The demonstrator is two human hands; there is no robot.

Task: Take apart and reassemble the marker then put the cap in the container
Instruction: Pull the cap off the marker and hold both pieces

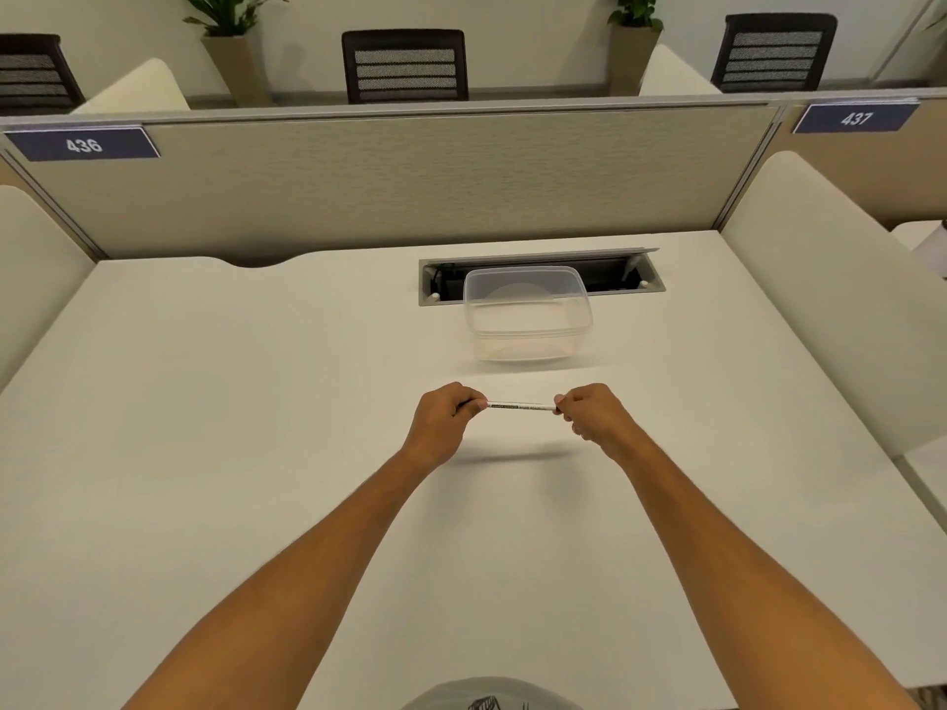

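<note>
A thin white marker [520, 405] with dark print is held level above the white desk [205, 402], a little in front of me. My left hand [445, 421] is closed on its left end, where a dark tip or cap peeks out between the fingers. My right hand [594, 417] pinches the right end. Both ends are hidden inside my fingers, so I cannot tell whether the cap is on. A clear plastic container [528, 312] stands open and empty just beyond the marker.
Behind the container lies an open cable hatch [615, 276] set in the desk. A beige partition [410, 181] closes the far edge, and cream side panels [820, 299] flank the desk. Chairs and plants stand beyond the partition.
</note>
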